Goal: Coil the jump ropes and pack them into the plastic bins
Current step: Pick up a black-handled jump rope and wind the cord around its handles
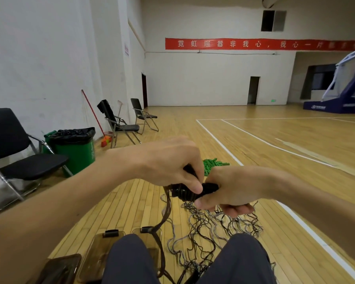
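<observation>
Both my hands meet at chest height over the wooden floor. My left hand (172, 162) and my right hand (230, 189) are shut on the black handles of a jump rope (208, 188), with dark cord wound around them. A bundle of brown cord (166, 210) hangs from the handles down to my lap. Below lies a tangled pile of grey and dark jump ropes (217, 230) on the floor. Two clear brownish plastic bins (98, 249) with black latches stand by my left knee, and a third lid or bin (64, 267) shows at the lower left.
My knees in dark trousers (240, 261) fill the bottom edge. A heap of green items (212, 163) lies beyond my hands. Left side: a green trash can (78, 148), folding chairs (14, 158), a broom. A basketball stand (344, 95) is far right.
</observation>
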A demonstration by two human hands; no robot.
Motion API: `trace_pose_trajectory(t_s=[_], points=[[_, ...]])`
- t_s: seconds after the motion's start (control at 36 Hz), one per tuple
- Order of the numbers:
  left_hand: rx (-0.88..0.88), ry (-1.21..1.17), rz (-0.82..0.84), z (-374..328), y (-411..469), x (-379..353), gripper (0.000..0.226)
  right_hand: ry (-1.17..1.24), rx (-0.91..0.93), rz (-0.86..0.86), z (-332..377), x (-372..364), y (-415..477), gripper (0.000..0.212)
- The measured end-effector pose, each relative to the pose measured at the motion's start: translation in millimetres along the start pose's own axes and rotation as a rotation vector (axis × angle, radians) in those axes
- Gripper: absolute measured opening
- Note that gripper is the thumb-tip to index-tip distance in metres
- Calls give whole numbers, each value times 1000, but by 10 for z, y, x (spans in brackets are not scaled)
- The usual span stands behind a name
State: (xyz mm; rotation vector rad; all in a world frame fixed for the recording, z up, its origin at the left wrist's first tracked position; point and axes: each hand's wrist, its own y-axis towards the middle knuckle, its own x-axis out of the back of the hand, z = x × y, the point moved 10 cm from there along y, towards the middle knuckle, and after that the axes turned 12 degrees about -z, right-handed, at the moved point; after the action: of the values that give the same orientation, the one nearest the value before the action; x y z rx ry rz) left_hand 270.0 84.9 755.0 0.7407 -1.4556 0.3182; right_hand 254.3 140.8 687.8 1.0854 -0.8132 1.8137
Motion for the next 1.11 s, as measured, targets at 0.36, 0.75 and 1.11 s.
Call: trace_pose_trajectory(t_s=[0.36,0.75,1.11], points=[[90,-500,-43,220,18,-198,21,-181,150,24,131,-142,-133,37],[135,-1125,34,241,-266,-326,32,185,290,85,396,-52,-235,34],[145,-1291,-77,379,-189,-288,40,152,353,-184,499,181,-355,35]])
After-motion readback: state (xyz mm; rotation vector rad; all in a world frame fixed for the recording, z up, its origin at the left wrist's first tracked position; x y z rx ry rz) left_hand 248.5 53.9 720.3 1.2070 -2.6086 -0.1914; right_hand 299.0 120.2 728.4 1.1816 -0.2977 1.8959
